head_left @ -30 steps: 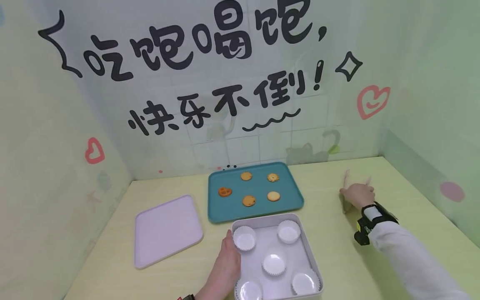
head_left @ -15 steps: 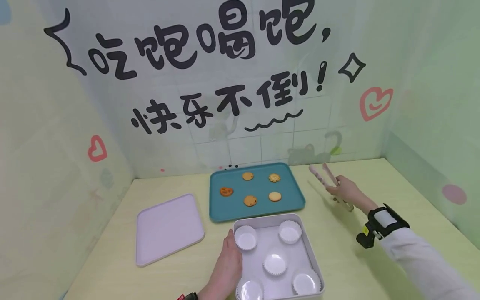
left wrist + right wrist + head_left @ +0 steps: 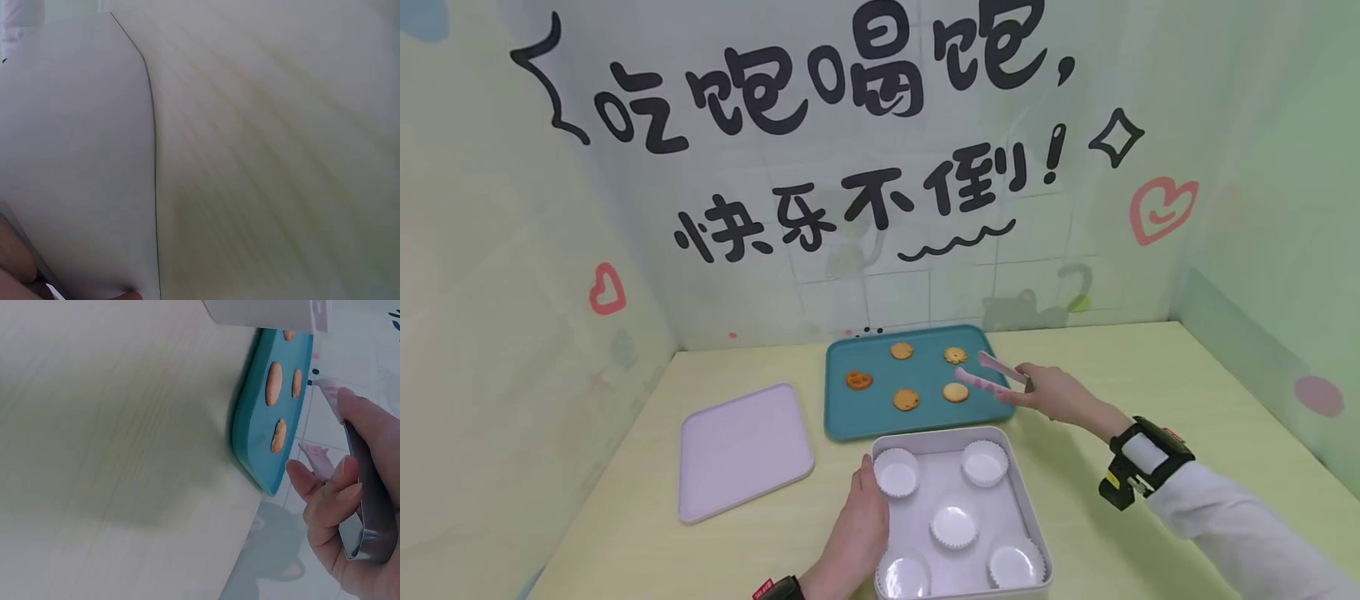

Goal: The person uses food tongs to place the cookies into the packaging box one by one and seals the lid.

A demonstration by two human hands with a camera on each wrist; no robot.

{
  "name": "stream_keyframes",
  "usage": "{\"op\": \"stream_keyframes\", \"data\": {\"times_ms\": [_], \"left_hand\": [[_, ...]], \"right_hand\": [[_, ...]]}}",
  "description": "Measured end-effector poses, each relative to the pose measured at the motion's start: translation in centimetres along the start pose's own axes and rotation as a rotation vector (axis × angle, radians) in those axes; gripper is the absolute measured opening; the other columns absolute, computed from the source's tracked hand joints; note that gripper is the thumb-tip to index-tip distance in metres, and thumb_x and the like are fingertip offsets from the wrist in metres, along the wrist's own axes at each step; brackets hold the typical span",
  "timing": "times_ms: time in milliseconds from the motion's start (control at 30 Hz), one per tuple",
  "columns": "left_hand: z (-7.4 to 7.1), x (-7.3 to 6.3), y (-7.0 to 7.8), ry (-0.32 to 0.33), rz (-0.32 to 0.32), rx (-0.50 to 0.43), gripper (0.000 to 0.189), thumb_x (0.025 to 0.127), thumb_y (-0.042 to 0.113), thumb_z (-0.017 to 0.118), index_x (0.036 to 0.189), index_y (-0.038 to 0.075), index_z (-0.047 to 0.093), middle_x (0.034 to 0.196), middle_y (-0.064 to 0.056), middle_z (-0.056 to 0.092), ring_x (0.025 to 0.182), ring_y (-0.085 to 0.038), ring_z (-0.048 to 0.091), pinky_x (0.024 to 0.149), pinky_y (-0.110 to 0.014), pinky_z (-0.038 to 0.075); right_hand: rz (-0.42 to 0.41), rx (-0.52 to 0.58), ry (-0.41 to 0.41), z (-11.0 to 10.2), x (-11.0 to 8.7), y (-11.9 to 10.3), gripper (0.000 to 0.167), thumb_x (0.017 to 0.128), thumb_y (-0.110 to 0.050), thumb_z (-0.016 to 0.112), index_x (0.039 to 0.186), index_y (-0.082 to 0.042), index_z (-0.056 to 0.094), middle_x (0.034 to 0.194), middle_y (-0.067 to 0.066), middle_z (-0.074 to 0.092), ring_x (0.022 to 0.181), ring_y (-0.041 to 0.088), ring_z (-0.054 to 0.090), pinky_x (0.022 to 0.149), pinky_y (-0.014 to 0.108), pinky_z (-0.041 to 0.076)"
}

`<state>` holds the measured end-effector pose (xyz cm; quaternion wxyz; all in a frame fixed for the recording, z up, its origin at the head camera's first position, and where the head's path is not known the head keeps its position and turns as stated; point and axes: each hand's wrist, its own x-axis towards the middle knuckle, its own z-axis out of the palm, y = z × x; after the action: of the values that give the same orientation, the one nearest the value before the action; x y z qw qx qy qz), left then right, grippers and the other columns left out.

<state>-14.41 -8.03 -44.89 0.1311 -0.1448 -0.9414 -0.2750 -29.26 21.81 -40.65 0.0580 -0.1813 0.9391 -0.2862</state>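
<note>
My right hand (image 3: 1060, 393) holds a pair of tongs (image 3: 981, 380) with pink tips and, in the right wrist view, metal arms (image 3: 369, 487). Their arms stand apart with nothing between them. The tips hover over the right side of a teal tray (image 3: 842, 425), near a round biscuit (image 3: 956, 392) and a flower-shaped one (image 3: 956, 355). My left hand (image 3: 857, 525) grips the left wall of a white box (image 3: 1037, 517). Several white paper cups (image 3: 954, 527) sit inside it. In the left wrist view, fingers (image 3: 14, 253) touch the box wall (image 3: 81, 156).
A pale lilac tray (image 3: 745, 454) lies on the light wooden table (image 3: 625, 483) at the left. Other biscuits on the teal tray include a pretzel (image 3: 858, 380) and a speckled cookie (image 3: 906, 399). A printed wall (image 3: 820, 300) stands behind the table.
My right hand has lifted the tongs from the right of the table and carried them left to above the teal tray. My left hand stays on the box. The head view has shifted slightly.
</note>
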Motion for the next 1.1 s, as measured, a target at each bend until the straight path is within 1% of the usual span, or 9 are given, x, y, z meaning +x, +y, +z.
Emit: {"op": "stream_keyframes", "data": {"times_ms": [133, 267, 500, 600, 633, 733, 800, 967, 1100], "left_hand": [[-0.1, 0.0, 0.1, -0.006, -0.015, -0.028, 0.044, 0.086, -0.010, 0.044, 0.123, -0.024, 0.026, 0.109, -0.033, 0.041, 0.094, -0.039, 0.053, 0.069, -0.039, 0.050], [0.1, 0.0, 0.0, -0.002, -0.015, -0.027, 0.044, 0.085, -0.010, 0.043, 0.124, -0.023, 0.026, 0.110, -0.033, 0.041, 0.094, -0.039, 0.053, 0.068, -0.039, 0.050], [0.1, 0.0, 0.0, -0.007, -0.043, -0.049, 0.046, 0.086, -0.009, 0.044, 0.125, -0.022, 0.024, 0.112, -0.033, 0.040, 0.090, -0.038, 0.054, 0.066, -0.038, 0.051], [0.0, 0.0, 0.1, -0.007, -0.057, -0.061, 0.045, 0.087, -0.008, 0.043, 0.125, -0.022, 0.025, 0.112, -0.033, 0.041, 0.090, -0.039, 0.054, 0.067, -0.040, 0.050], [0.0, 0.0, 0.1, -0.007, -0.061, -0.062, 0.044, 0.087, -0.008, 0.043, 0.125, -0.022, 0.025, 0.112, -0.033, 0.041, 0.091, -0.039, 0.054, 0.068, -0.040, 0.050], [0.0, 0.0, 0.2, -0.003, -0.065, -0.060, 0.044, 0.087, -0.008, 0.043, 0.125, -0.021, 0.026, 0.111, -0.032, 0.041, 0.092, -0.039, 0.053, 0.069, -0.041, 0.050], [0.0, 0.0, 0.2, 0.003, -0.058, -0.051, 0.044, 0.087, -0.008, 0.043, 0.124, -0.022, 0.026, 0.110, -0.032, 0.041, 0.092, -0.039, 0.054, 0.068, -0.040, 0.050], [0.1, 0.0, 0.1, 0.019, -0.030, -0.024, 0.044, 0.085, -0.009, 0.045, 0.123, -0.022, 0.027, 0.107, -0.031, 0.043, 0.087, -0.038, 0.055, 0.063, -0.038, 0.051], [0.1, 0.0, 0.0, 0.022, -0.020, -0.020, 0.044, 0.085, -0.010, 0.045, 0.123, -0.023, 0.027, 0.107, -0.031, 0.043, 0.089, -0.038, 0.055, 0.064, -0.038, 0.051]], "right_hand": [[-0.063, -0.070, -0.027, 0.3, 0.4, -0.3, 0.038, 0.082, -0.039, 0.064, 0.088, -0.003, 0.054, 0.058, 0.000, 0.046, 0.044, 0.011, 0.041, 0.041, 0.026, 0.034], [-0.097, -0.143, -0.046, 0.4, 0.8, -0.7, 0.033, 0.080, -0.038, 0.066, 0.077, -0.008, 0.052, 0.056, -0.001, 0.042, 0.047, 0.011, 0.040, 0.043, 0.026, 0.031], [-0.135, -0.243, -0.073, 0.7, 1.6, -1.5, 0.035, 0.081, -0.043, 0.063, 0.077, -0.009, 0.056, 0.057, -0.004, 0.039, 0.051, 0.010, 0.040, 0.046, 0.027, 0.032], [-0.147, -0.258, -0.078, 0.8, 1.8, -1.8, 0.036, 0.082, -0.043, 0.062, 0.072, -0.009, 0.054, 0.057, -0.004, 0.038, 0.051, 0.011, 0.039, 0.046, 0.027, 0.032], [-0.145, -0.261, -0.082, 0.8, 1.8, -1.9, 0.037, 0.082, -0.043, 0.061, 0.068, -0.011, 0.050, 0.057, -0.003, 0.038, 0.051, 0.011, 0.039, 0.045, 0.026, 0.032], [-0.167, -0.279, -0.085, 0.7, 1.8, -1.9, 0.037, 0.084, -0.042, 0.060, 0.068, -0.010, 0.049, 0.057, -0.003, 0.039, 0.051, 0.011, 0.040, 0.046, 0.026, 0.034], [-0.167, -0.296, -0.085, 0.8, 1.8, -1.9, 0.037, 0.084, -0.042, 0.060, 0.068, -0.011, 0.050, 0.057, -0.003, 0.040, 0.051, 0.011, 0.040, 0.046, 0.026, 0.034], [-0.215, -0.373, -0.070, 0.8, 1.9, -2.0, 0.037, 0.086, -0.040, 0.058, 0.065, -0.010, 0.049, 0.056, -0.003, 0.039, 0.050, 0.011, 0.040, 0.045, 0.026, 0.035], [-0.257, -0.408, -0.058, 0.9, 2.0, -2.1, 0.038, 0.086, -0.038, 0.058, 0.063, -0.011, 0.048, 0.055, -0.004, 0.037, 0.049, 0.010, 0.037, 0.044, 0.025, 0.033]]}}
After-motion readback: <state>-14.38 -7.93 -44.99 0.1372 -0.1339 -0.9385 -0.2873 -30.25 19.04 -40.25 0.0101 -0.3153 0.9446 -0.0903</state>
